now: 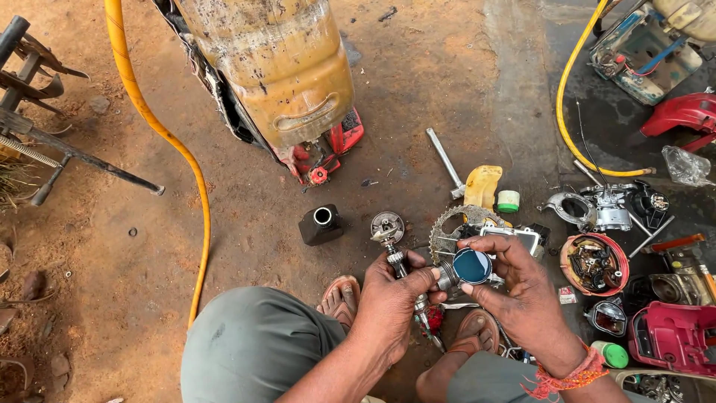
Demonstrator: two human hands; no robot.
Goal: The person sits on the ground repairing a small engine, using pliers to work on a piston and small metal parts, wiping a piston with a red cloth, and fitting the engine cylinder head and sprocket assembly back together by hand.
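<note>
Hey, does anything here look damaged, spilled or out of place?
Yes. The yellowed plastic tank at top is grimy and dark-streaked. Engine parts lie scattered on the stained floor. The left hand grips a shaft; the right hand holds a round blue-faced part.

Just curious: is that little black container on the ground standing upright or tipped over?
Upright. The black container rests on its base on the dirt floor, with its round open mouth facing up.

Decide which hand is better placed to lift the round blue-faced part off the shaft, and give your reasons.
Probably the right hand: its fingers already ring the blue-faced part. The left hand is wrapped around the shaft, steadying it.
</note>
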